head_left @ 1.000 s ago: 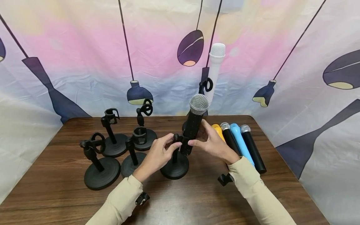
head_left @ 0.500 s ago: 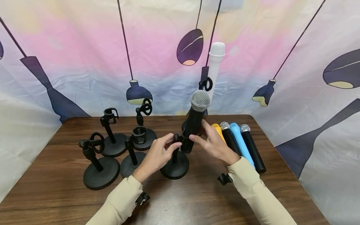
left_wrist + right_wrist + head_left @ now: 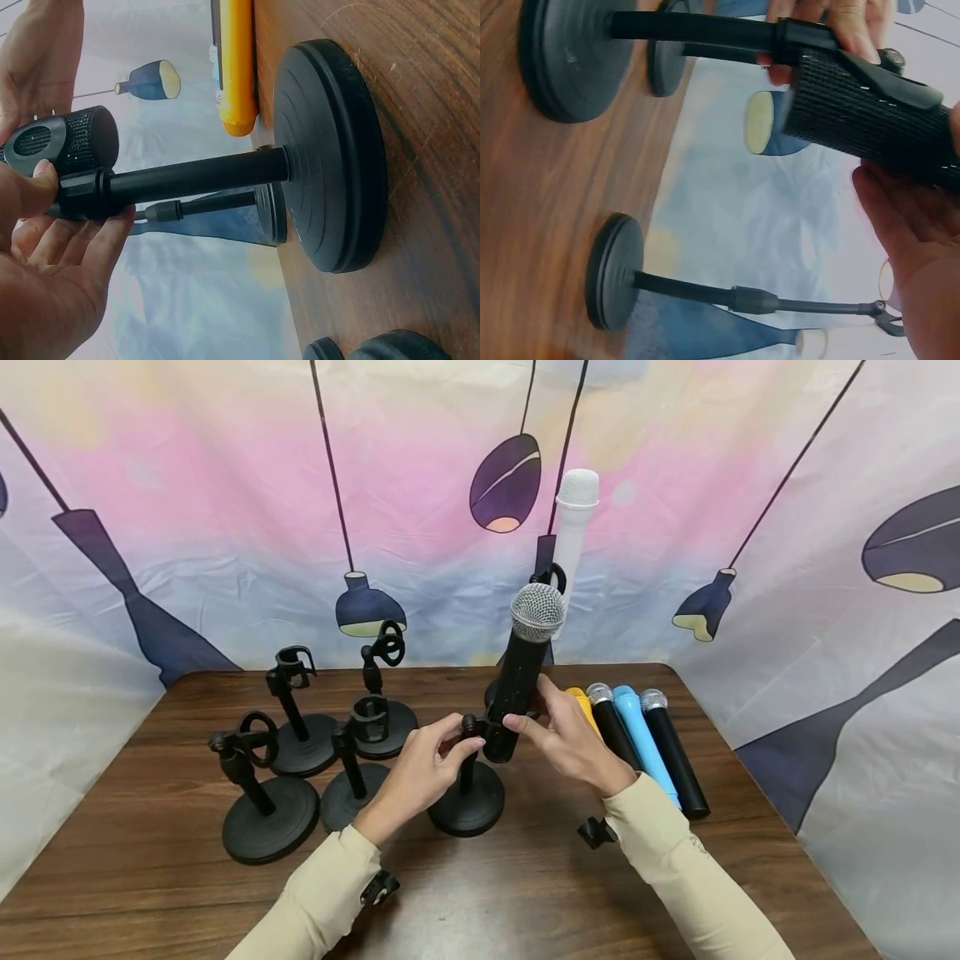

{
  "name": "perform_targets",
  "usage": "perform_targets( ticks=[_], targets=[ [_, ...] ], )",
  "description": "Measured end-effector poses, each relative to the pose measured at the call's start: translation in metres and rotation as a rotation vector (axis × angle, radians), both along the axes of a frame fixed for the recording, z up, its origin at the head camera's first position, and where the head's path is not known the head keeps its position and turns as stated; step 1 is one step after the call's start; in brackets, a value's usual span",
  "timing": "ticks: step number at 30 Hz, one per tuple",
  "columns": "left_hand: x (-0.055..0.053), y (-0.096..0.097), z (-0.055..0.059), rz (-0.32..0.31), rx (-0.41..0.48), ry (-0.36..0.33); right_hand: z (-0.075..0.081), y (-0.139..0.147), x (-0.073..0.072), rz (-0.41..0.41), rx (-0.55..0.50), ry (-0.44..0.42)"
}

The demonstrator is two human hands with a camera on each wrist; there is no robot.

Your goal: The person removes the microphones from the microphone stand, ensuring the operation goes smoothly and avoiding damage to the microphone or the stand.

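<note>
In the head view my right hand (image 3: 566, 739) holds a black microphone (image 3: 519, 681) with a silver mesh head, tilted with its head up. My left hand (image 3: 422, 768) pinches the top of a short black microphone stand (image 3: 467, 810), whose round base rests on the table. The microphone's lower end is right beside the stand's top, close to the left fingertips. From the left wrist, the thumb and fingers grip the collar above the stand's post (image 3: 199, 175). Seen from the right wrist, the microphone's ribbed lower end (image 3: 855, 112) overlaps the stand's holder, part of which is hidden.
Several black microphone stands (image 3: 270, 818) with ring or clip holders occupy the left of the wooden table (image 3: 480, 902). Behind the held microphone, a white microphone (image 3: 573, 535) sits in a taller stand. At right lie yellow, black and blue microphones (image 3: 645, 747) side by side.
The black microphone has slid up a little, its head rising and shifting slightly right. The right thumb has shifted slightly up; the left hand stays at the stand's top.
</note>
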State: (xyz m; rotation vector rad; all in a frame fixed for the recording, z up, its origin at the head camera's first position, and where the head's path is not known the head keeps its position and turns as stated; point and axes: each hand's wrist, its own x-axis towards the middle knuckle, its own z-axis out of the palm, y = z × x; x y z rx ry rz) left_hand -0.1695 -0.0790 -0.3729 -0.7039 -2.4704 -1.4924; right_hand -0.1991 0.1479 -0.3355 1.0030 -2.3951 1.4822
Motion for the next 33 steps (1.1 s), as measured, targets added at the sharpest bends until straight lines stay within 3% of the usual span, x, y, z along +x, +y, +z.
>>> perform_targets(
  ticks=[4, 7, 14, 17, 23, 33],
  targets=[
    [0.000, 0.000, -0.001, 0.000, -0.004, -0.005, -0.003, 0.002, -0.001, 0.056, -0.057, -0.103],
    [0.000, -0.001, -0.001, -0.006, -0.004, -0.010, -0.006, 0.001, -0.002, 0.067, -0.062, -0.132],
    [0.000, 0.000, 0.000, 0.002, -0.001, -0.021, 0.000, 0.001, -0.001, -0.014, 0.038, -0.053],
    [0.001, 0.001, 0.000, -0.001, 0.006, -0.024, 0.001, 0.002, 0.000, -0.009, 0.026, -0.042],
    [0.000, 0.001, 0.002, -0.008, 0.005, -0.016, -0.001, 0.003, -0.001, 0.056, -0.037, -0.130],
    [-0.001, 0.001, 0.002, -0.006, -0.006, -0.007, 0.008, 0.003, -0.002, 0.012, 0.072, -0.051]
  ],
)
